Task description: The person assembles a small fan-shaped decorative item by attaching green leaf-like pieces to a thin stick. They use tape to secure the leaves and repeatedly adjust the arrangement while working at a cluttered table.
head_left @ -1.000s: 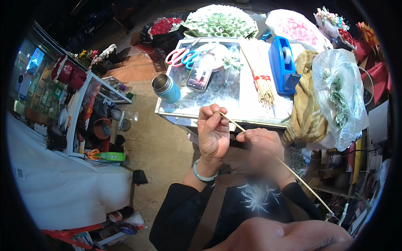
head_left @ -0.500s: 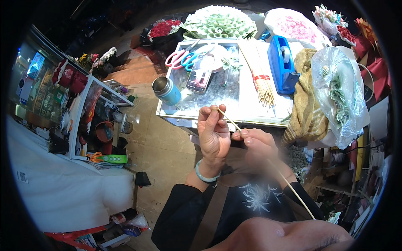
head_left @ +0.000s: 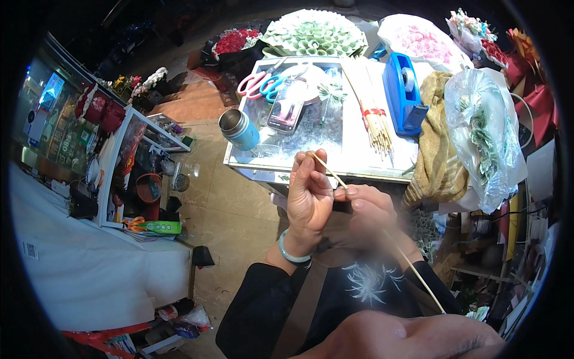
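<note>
Both my hands hold one thin bamboo stick (head_left: 330, 173) in front of the table's near edge. Its upper tip is pinched between the thumb and fingers of my left hand (head_left: 310, 202). Lower down, my right hand (head_left: 373, 210) grips the stick with thumb and fingertips. The far end of the stick slants down past my right wrist. A blurred patch covers part of the right hand. Beyond the hands, a bundle of similar sticks (head_left: 378, 133) tied with a red band lies on the table. A phone (head_left: 284, 109) with a lit screen lies left of it.
On the white glass-topped table (head_left: 323, 158) stand a blue metal flask (head_left: 239, 130) and a blue tape dispenser (head_left: 404, 96). Scissors (head_left: 272, 87) lie behind the phone. A brown towel (head_left: 433, 131) and a plastic-wrapped bunch (head_left: 481, 131) sit at right. Bouquets (head_left: 315, 35) line the back.
My left hand has shifted slightly right, along with the stick's upper tip. The right hand keeps its grip and has barely moved.
</note>
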`<move>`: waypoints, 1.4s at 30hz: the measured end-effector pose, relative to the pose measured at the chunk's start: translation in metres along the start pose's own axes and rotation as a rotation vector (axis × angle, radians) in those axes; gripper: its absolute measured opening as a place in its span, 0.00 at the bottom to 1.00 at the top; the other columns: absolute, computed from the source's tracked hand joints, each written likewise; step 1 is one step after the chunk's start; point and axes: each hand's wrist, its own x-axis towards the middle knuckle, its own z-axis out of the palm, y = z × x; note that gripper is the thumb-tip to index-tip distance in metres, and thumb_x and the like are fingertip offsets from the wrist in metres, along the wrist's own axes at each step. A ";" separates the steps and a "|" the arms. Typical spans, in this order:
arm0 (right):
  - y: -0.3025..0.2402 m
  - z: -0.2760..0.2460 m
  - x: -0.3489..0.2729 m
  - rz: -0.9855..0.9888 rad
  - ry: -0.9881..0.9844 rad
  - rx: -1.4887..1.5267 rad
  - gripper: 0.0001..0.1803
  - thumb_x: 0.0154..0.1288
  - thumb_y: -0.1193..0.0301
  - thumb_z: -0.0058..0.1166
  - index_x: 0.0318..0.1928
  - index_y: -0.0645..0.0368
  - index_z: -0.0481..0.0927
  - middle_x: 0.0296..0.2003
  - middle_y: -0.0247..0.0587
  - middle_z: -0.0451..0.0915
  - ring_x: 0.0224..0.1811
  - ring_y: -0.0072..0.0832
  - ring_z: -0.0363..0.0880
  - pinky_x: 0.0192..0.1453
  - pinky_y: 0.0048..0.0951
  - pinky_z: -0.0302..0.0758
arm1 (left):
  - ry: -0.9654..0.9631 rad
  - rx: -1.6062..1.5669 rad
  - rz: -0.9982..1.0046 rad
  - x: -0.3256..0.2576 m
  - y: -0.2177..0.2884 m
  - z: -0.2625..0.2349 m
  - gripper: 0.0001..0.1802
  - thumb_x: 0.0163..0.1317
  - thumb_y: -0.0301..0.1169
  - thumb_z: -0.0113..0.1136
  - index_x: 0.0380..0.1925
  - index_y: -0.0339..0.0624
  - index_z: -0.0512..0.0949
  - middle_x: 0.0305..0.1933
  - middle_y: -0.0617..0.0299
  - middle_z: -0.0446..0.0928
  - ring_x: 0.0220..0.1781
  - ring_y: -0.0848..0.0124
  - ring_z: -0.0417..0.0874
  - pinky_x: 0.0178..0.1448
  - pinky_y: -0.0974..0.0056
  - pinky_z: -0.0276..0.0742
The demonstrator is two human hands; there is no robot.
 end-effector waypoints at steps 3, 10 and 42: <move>0.000 0.002 0.000 0.039 0.008 -0.034 0.12 0.69 0.72 0.40 0.45 0.69 0.69 0.44 0.55 0.72 0.42 0.41 0.79 0.42 0.33 0.80 | 0.062 0.090 -0.066 -0.004 0.000 0.001 0.06 0.58 0.19 0.55 0.34 0.42 0.74 0.38 0.63 0.76 0.49 0.71 0.78 0.38 0.80 0.82; -0.007 -0.004 0.001 -0.006 0.022 -0.058 0.12 0.69 0.72 0.40 0.45 0.68 0.69 0.44 0.55 0.72 0.40 0.40 0.80 0.41 0.33 0.80 | -0.024 0.039 0.035 0.002 -0.001 -0.001 0.06 0.62 0.21 0.50 0.33 0.36 0.78 0.40 0.57 0.79 0.50 0.66 0.79 0.40 0.74 0.85; 0.002 0.008 0.029 0.025 0.459 0.278 0.17 0.72 0.66 0.33 0.43 0.69 0.70 0.38 0.52 0.72 0.33 0.35 0.79 0.39 0.31 0.78 | -0.111 0.379 0.201 0.003 -0.005 0.001 0.06 0.59 0.19 0.54 0.35 0.41 0.73 0.38 0.62 0.76 0.48 0.71 0.77 0.41 0.78 0.82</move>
